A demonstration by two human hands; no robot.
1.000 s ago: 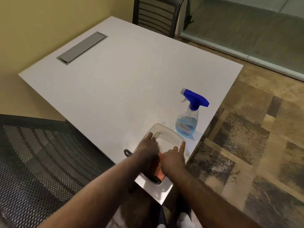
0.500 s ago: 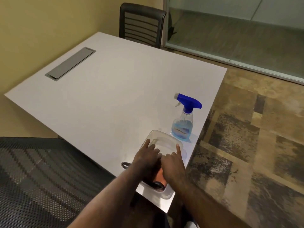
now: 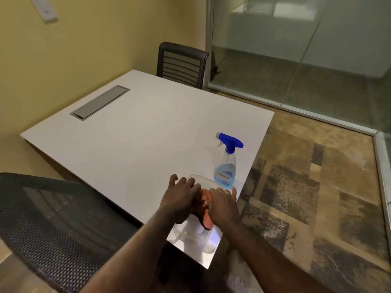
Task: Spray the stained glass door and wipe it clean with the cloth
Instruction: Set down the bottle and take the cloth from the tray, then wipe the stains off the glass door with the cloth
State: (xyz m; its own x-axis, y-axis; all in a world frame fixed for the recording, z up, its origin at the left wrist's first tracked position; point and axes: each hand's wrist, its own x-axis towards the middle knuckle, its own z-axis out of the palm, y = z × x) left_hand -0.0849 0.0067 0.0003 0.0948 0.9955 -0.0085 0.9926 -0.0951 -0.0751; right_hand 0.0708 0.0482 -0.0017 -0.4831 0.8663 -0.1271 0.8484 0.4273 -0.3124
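A clear spray bottle with a blue trigger head and blue liquid stands upright near the table's right edge. Just in front of it, at the table's near corner, lies a clear plastic container. An orange cloth with a dark edge sits bunched in it, between my hands. My left hand lies over the container with fingers spread, touching the cloth's left side. My right hand is curled around the cloth's right side. The glass door fills the far right, behind the table.
The white table has a grey cable hatch near the yellow wall. A black mesh chair stands at the near left and another chair at the far side. Patterned carpet lies to the right.
The view has tilted up, showing more of the glass door and wall. My hands stay in the container, and more of the orange cloth shows between them.
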